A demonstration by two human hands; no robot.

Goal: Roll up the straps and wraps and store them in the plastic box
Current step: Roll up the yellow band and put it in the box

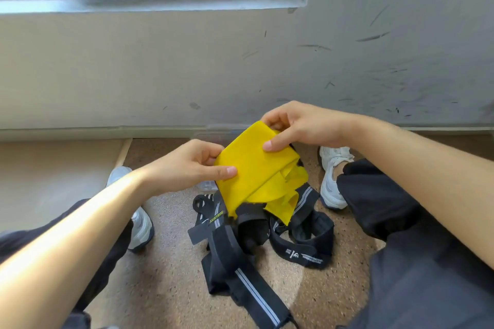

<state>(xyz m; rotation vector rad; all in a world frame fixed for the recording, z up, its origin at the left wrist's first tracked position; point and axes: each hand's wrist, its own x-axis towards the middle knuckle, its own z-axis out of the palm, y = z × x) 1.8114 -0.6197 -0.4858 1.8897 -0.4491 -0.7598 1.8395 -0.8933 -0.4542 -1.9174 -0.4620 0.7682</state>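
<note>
A yellow elastic band (254,168) is held flat and folded in the air in front of me, its loose end hanging down in crumpled layers. My left hand (192,165) pinches its left edge between thumb and fingers. My right hand (296,128) grips its upper right corner. Below the band, a tangled heap of black straps and wraps (254,240) with grey stripes lies on the speckled floor between my legs. A clear plastic box (213,133) shows faintly behind the band, against the wall, mostly hidden.
I sit on a brown speckled floor (165,270) facing a scuffed grey wall (187,67) under a window ledge. My white shoes (331,176) and dark trouser legs flank the heap. A pale board (53,173) covers the floor at the left.
</note>
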